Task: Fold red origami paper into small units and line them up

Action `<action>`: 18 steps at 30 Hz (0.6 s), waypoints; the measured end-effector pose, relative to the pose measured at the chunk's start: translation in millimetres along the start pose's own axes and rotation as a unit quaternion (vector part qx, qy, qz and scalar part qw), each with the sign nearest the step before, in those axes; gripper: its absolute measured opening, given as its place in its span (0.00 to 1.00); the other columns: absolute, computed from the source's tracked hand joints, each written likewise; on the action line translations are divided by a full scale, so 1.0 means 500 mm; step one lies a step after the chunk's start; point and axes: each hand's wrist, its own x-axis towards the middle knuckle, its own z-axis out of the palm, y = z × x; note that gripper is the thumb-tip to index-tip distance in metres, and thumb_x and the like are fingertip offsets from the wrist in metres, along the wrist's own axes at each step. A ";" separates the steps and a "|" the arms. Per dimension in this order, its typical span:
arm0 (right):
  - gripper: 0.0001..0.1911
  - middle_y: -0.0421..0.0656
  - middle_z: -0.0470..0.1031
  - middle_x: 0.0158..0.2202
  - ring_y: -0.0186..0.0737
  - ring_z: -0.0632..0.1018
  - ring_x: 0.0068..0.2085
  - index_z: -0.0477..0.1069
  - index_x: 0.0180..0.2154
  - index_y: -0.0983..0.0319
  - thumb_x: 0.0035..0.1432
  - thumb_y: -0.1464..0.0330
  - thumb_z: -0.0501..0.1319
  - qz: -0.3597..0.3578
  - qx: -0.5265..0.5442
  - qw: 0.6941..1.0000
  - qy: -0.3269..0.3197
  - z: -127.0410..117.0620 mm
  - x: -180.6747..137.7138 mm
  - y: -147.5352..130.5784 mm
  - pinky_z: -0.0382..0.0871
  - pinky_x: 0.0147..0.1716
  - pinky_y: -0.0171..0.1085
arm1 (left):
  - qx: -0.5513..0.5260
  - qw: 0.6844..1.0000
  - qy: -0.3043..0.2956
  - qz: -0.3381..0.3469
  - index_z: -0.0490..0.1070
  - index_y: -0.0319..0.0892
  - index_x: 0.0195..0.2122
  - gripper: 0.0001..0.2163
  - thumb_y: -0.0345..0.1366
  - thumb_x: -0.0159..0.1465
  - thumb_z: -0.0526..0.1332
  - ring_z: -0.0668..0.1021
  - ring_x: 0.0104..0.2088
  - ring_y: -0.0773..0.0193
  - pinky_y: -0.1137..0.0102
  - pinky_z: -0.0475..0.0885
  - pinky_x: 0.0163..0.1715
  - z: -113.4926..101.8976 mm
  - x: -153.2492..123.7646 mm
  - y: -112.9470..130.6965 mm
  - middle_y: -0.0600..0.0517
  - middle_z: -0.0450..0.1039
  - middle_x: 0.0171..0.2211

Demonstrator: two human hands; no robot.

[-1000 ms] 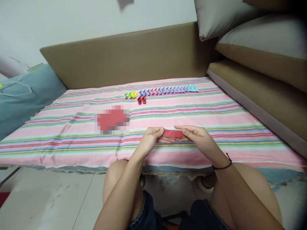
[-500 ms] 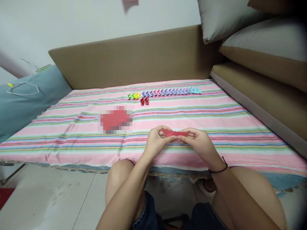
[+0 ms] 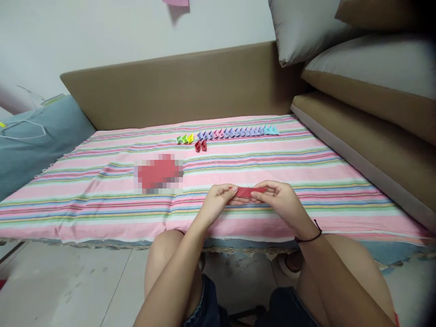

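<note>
The wall (image 3: 112, 38) facing me is plain and pale, with a scrap of pink paper (image 3: 177, 2) high up on it (its shadow (image 3: 175, 15) falls just below). In front of it runs a long brown backrest (image 3: 180, 88); brown-and-grey cushions (image 3: 371, 68) are piled at the right. A striped cloth (image 3: 231, 168), mostly pink, spreads before the backrest, with blue fabric (image 3: 51, 136) at the left end. Below, light floor tiles (image 3: 112, 254) carry dark smudges (image 3: 69, 295).

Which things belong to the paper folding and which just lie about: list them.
Belonging:
red paper, held in left hand and right hand
probably small folded papers on striped cloth

Lying about, it seems:
grey-and-tan cushions
pink paper on the wall
pixelated red item, identity unclear
</note>
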 end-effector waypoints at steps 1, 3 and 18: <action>0.19 0.43 0.78 0.23 0.43 0.80 0.27 0.73 0.29 0.63 0.35 0.59 0.73 -0.009 -0.006 1.000 0.000 0.000 0.000 0.000 0.75 0.30 0.41 | 0.020 1.000 0.009 0.013 0.75 0.37 0.32 0.16 0.45 0.50 0.68 0.80 0.29 0.60 0.68 0.74 0.35 -0.001 0.000 -0.002 0.48 0.78 0.27; 0.18 0.43 0.79 0.26 0.44 0.80 0.29 0.74 0.29 0.62 0.38 0.59 0.72 -0.032 -0.024 0.999 -0.014 0.003 -0.002 0.000 0.75 0.31 0.40 | 0.077 0.995 0.041 0.052 0.76 0.37 0.33 0.15 0.41 0.48 0.70 0.79 0.28 0.62 0.70 0.73 0.32 -0.003 0.000 -0.007 0.49 0.78 0.27; 0.13 0.42 0.78 0.23 0.42 0.79 0.28 0.76 0.29 0.62 0.43 0.60 0.70 -0.029 0.001 1.000 0.004 0.013 -0.005 -0.001 0.76 0.31 0.39 | 0.097 0.987 0.093 0.087 0.77 0.38 0.26 0.11 0.42 0.52 0.66 0.79 0.23 0.63 0.71 0.74 0.28 -0.001 -0.006 0.011 0.51 0.77 0.22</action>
